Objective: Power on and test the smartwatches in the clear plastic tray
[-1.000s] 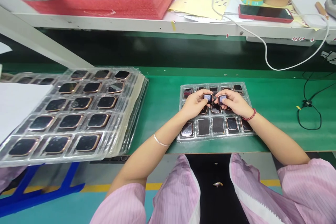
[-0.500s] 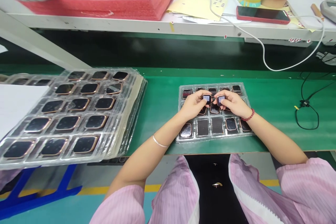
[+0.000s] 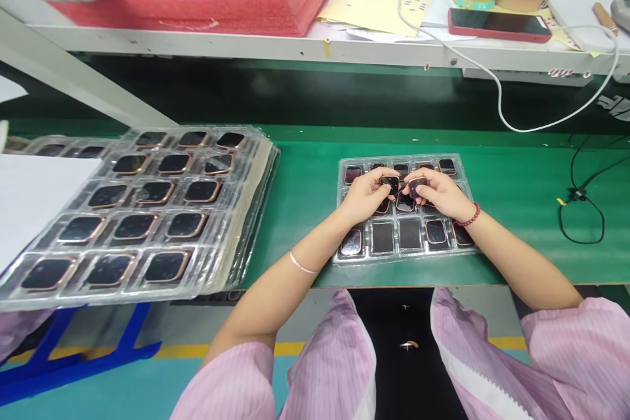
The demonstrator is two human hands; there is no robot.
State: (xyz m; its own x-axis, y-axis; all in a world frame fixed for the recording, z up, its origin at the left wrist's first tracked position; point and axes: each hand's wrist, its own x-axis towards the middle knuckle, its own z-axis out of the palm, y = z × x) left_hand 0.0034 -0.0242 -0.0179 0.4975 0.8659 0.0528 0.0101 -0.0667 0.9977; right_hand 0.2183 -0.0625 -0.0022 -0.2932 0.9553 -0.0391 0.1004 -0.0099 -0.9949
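My left hand [image 3: 368,193] grips a square smartwatch [image 3: 390,184] by its edges, thumb on the face. A second smartwatch [image 3: 417,186] is held the same way in my right hand [image 3: 440,195], close beside the first. Both screens look dark and neither watch shows a strap. Under my hands lies a clear plastic tray [image 3: 367,260] with rows of pockets. Watches sit in many of its pockets, and two pockets in the front row [image 3: 396,237] show plain dark bottoms. My hands and wrists hide part of the middle row.
On the left stands a stack of clear trays [image 3: 236,230] full of watches, with a white sheet [image 3: 39,200] over one side. A shelf [image 3: 275,47] above carries a red foam tray [image 3: 246,6], papers and a phone [image 3: 499,25]. A white cable [image 3: 499,88] hangs down; a black cable [image 3: 581,236] lies right.
Both watch screens have gone from a lit, code-like white pattern to dark. My hands keep their hold and position over the tray; the whole view has shifted slightly.
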